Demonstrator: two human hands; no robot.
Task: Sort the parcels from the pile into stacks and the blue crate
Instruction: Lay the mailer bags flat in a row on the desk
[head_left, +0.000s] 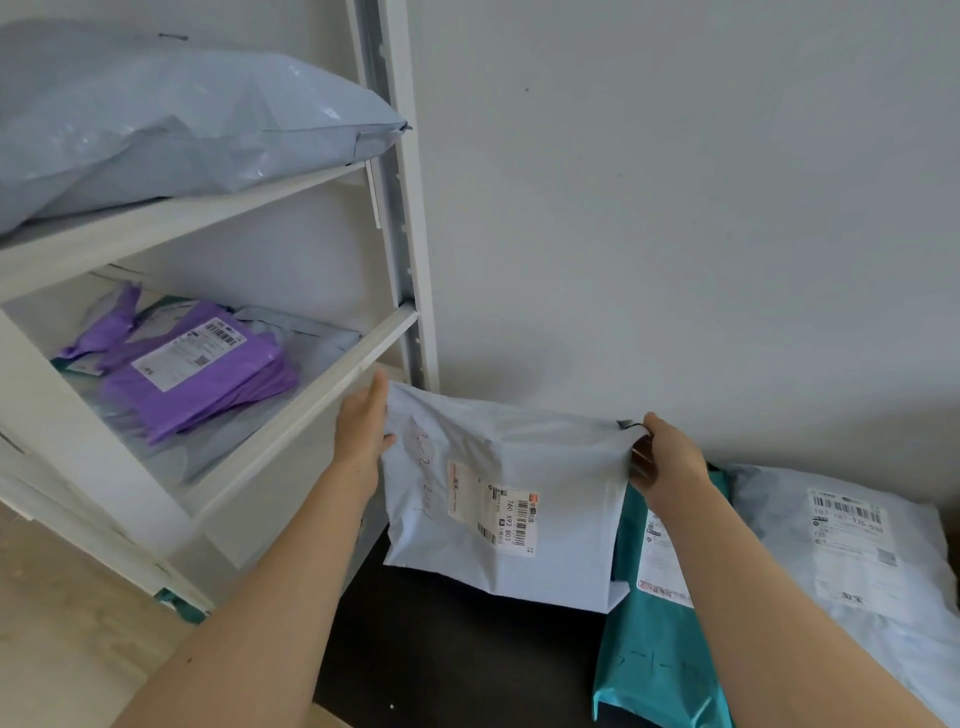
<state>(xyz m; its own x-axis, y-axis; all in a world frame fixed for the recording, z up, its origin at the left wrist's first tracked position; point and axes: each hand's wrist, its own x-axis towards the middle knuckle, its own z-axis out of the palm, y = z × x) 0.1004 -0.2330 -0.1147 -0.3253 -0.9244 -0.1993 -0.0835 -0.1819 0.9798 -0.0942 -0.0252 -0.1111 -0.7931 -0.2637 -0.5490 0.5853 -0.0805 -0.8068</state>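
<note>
I hold a pale grey-blue mailer parcel with a white barcode label up in front of the wall. My left hand grips its top left corner, thumb in front. My right hand pinches its top right corner. Under it to the right lie a teal parcel and a large pale grey parcel with a label. On the middle shelf sits a stack of purple parcels over pale ones. A big pale blue parcel fills the upper shelf. No blue crate is in view.
A white shelf unit stands at the left against the grey wall, its post right beside the held parcel. The pile rests on a dark surface. Light wooden floor shows at lower left.
</note>
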